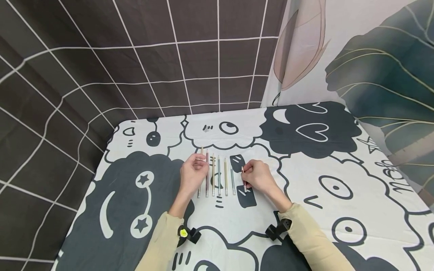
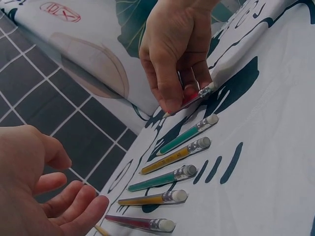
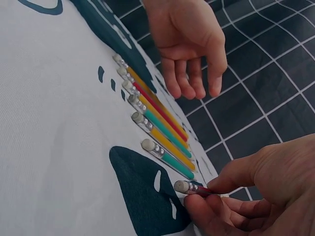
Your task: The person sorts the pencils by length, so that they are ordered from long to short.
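My right hand (image 1: 259, 175) pinches a short red pencil (image 3: 201, 191) between thumb and fingers, its white eraser end toward me, at the right end of a row of pencils. Left of it lie a short green pencil (image 1: 233, 180), a yellow pencil (image 2: 170, 158), another green pencil (image 2: 156, 181) and more yellow and red ones, roughly parallel with erasers toward me. My left hand (image 1: 194, 172) hovers over the row's left end, fingers loosely bent and nothing held. It partly covers the leftmost yellow pencil (image 3: 157, 102) in the head view.
A white cloth with dark cartoon faces (image 1: 237, 229) covers the table. Behind it hangs a dark curtain with a white grid (image 1: 196, 60); a leaf-patterned cloth (image 1: 383, 75) hangs at the right. A small black camera (image 1: 279, 229) sits on the right wrist.
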Demonstrator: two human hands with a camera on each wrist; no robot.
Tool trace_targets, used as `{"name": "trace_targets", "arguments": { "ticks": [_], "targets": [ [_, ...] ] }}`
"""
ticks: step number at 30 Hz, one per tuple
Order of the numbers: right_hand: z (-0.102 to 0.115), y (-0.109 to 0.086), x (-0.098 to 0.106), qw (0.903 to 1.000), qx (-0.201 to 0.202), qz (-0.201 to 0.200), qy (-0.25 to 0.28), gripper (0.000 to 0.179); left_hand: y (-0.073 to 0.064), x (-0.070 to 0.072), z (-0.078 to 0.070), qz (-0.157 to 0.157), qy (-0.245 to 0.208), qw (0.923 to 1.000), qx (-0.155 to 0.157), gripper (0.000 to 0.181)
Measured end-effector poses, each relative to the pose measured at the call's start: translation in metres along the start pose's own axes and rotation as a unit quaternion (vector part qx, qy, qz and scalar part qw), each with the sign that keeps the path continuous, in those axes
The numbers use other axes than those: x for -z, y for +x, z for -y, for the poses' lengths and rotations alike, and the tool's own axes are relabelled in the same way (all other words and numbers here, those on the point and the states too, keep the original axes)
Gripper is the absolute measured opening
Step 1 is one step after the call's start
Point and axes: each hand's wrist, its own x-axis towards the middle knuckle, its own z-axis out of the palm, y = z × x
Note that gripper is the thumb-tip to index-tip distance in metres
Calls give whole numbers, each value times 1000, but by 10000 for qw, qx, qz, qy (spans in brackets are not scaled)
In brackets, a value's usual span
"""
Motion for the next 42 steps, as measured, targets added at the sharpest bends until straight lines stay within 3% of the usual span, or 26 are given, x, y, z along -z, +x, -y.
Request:
{"name": "trace_targets", "arguments": {
  "ticks": [8,42],
  "targets": [
    [0,3,-7,9999,-14,-67,101,6,0,-1,0,12,-11,10000,-14,22],
    [4,4,-19,9980,8,-62,-632,7,-1,2,-2,-20,-46,10000,-28,24]
  ]
}}
